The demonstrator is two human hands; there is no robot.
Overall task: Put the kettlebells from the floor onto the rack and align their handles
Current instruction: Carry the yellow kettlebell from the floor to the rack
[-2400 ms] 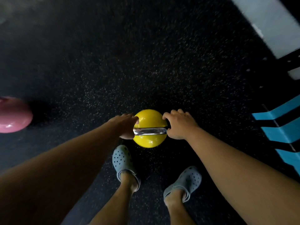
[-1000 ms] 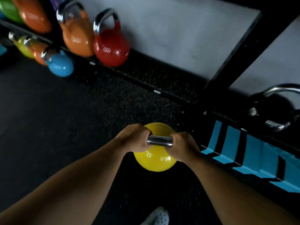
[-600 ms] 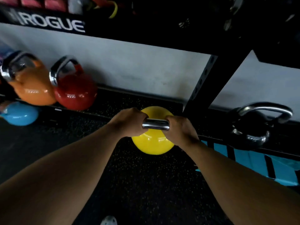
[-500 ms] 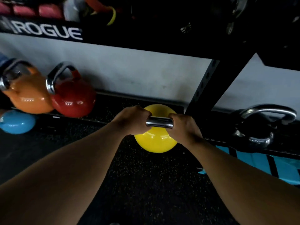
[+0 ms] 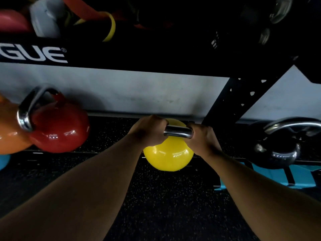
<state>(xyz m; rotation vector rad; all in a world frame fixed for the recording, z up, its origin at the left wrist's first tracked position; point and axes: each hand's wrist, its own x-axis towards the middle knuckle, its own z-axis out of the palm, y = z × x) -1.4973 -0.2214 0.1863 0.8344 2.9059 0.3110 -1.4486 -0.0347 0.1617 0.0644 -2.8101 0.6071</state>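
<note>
Head view: both hands grip a yellow kettlebell [image 5: 168,157] by its steel handle [image 5: 178,131]. The left hand [image 5: 149,131] and right hand [image 5: 201,136] are clenched around the handle's ends. The kettlebell hangs at the rack's [image 5: 224,108] lowest shelf, right of a red kettlebell [image 5: 60,127], left of a black one [image 5: 278,150].

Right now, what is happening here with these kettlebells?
A person holds the yellow kettlebell by its steel handle, the left hand and right hand each gripping one end. It hangs at the front edge of the low shelf of the rack and does not look set down yet. On that shelf a red kettlebell stands to the left and a black kettlebell to the right, past the rack's post.
</note>
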